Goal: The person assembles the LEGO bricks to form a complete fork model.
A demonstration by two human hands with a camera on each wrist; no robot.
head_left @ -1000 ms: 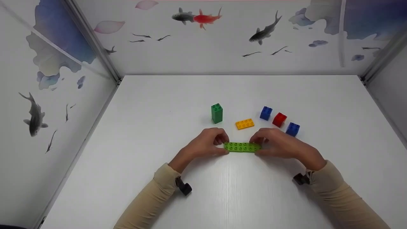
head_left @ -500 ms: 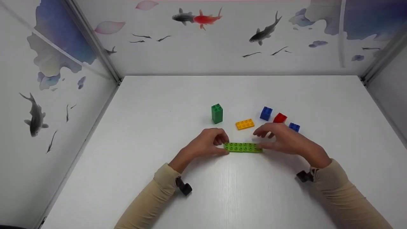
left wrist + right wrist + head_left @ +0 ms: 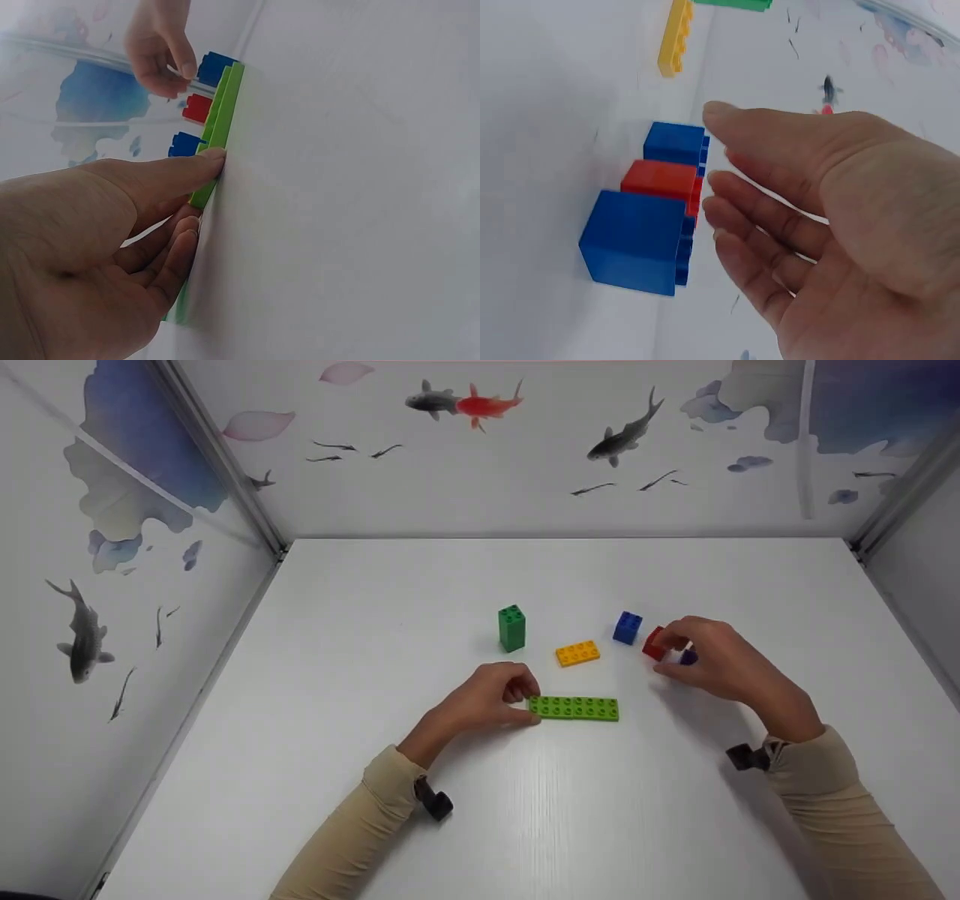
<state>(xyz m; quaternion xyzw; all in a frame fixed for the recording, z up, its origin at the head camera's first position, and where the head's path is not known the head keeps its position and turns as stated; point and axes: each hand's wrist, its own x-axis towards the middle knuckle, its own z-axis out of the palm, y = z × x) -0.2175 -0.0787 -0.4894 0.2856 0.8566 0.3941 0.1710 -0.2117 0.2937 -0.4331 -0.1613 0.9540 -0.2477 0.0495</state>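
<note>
Two light green flat building bricks lie end to end in a row on the table, a seam between them. My left hand pinches the row's left end between thumb and fingers. My right hand hovers over a red brick and a blue brick, partly covering both in the head view. In the right wrist view, its loosely bent fingers are apart from the red brick and the nearer blue brick, holding nothing.
A second blue brick stands behind the red one. A flat yellow brick lies beyond the light green row, and a tall dark green brick stands to its left. White walls with painted fish border the table.
My right hand has let go of the light green row's right end and moved right and away, over the red and blue bricks. The left hand stays in place.
</note>
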